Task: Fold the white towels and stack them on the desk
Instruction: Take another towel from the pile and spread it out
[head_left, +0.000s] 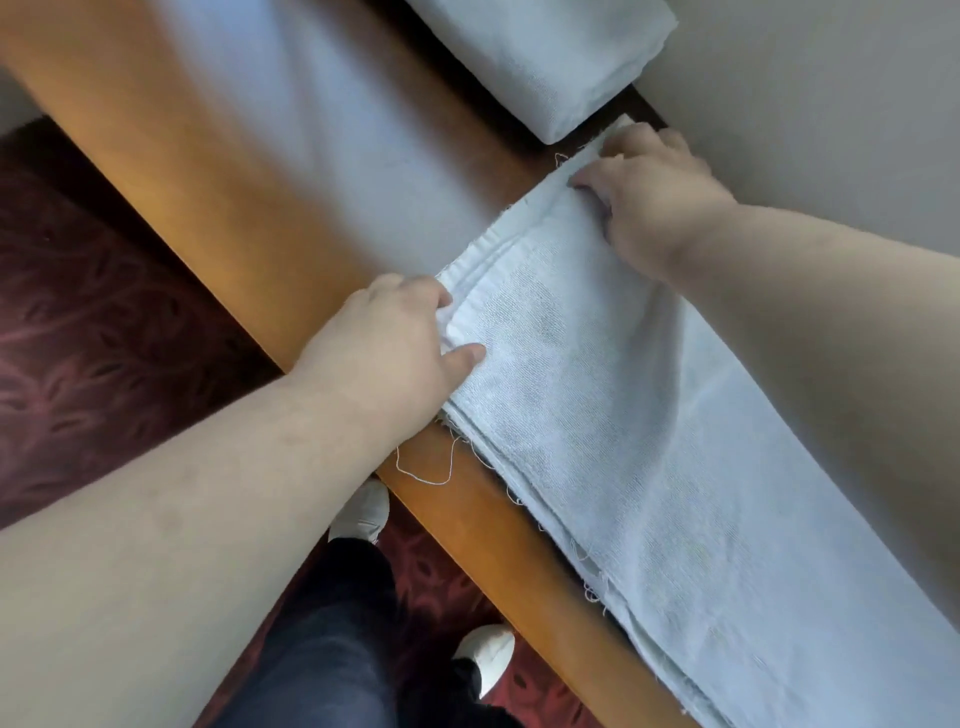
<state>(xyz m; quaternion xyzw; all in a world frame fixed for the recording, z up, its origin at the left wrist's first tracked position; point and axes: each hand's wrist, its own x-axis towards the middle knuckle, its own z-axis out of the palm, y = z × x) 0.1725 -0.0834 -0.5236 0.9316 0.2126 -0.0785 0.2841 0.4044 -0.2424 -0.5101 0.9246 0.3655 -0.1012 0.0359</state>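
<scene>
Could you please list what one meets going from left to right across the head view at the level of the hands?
Dark red carpet → wooden desk edge → left hand → white towel being folded → right hand → pale wall.

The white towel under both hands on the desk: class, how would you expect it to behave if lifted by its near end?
The white towel would probably flop and sag, since it lies in soft folded layers. It looks light for its size. Loose threads at its frayed edge by the left hand could snag; the right hand pins its far corner.
</scene>
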